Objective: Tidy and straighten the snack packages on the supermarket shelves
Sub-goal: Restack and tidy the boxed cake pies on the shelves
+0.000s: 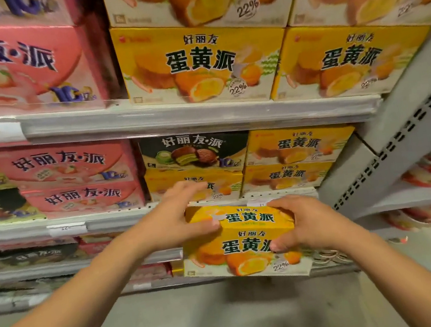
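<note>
Holding a yellow box (242, 239) between both hands, low center-right of frame, out in front of the shelving. Left hand (180, 217) clasps the box's upper-left corner, thumb across the top face, fingers curled over the far edge. Right hand (305, 222) grips the right end, thumb on top, fingers wrapped down onto the front face. Box sits tilted, top and front faces both showing, bottom-right corner lowest.

Just behind it, center frame, a middle shelf (112, 218) carries stacked yellow boxes (285, 159), one dark box (193, 152) on the left stack, and pink boxes (74, 179) further left. Left fingertips overlap the lower yellow stack; contact unclear. Upper shelf (175, 116) holds larger yellow boxes (201, 63) and pink ones. Grey perforated upright (398, 144) bounds the right side. Open floor (229, 318) fills the lower frame under the forearms.
</note>
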